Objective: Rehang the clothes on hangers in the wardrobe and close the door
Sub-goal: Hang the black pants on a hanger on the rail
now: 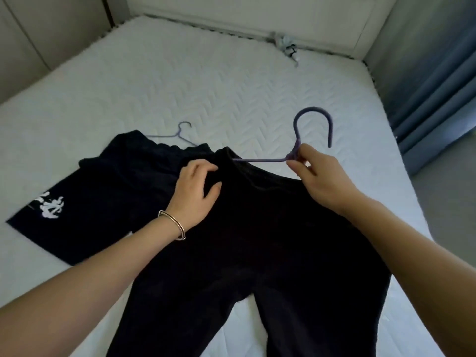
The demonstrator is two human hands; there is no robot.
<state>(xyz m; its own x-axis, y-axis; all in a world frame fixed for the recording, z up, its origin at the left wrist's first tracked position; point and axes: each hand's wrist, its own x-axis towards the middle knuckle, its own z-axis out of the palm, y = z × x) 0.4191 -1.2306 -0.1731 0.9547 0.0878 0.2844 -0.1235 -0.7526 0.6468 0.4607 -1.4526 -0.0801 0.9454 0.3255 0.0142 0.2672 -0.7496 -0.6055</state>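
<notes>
Left of the black clothing (257, 240), and partly under it, lies a dark piece with white print (51, 210). Just past that piece, a spare hanger (184, 136) lies on the white bed (231, 86).

The left hand (198, 186) is on the black clothing, near its top opening. Its fingers are curled and pinch the cloth there, and the thumb sticks out to the side. A bracelet (172, 225) is on that wrist.

The black clothing itself lies spread out on the bed, not in the wardrobe. No wardrobe can be seen.

At the right of the opening is the purple hanger (313, 124). One of its arms pokes into the opening. The right hand (316, 176) pinches the hanger's neck with its fingertips pressed together on it. The hook points up and away from the clothing.

The step now looks like putting the hanger inside the clothing. The next move probably needs the left hand to hold the opening wide while the right hand slides the hanger in until both arms sit inside.

Far right of the clothing hangs a blue curtain (438, 86).
</notes>
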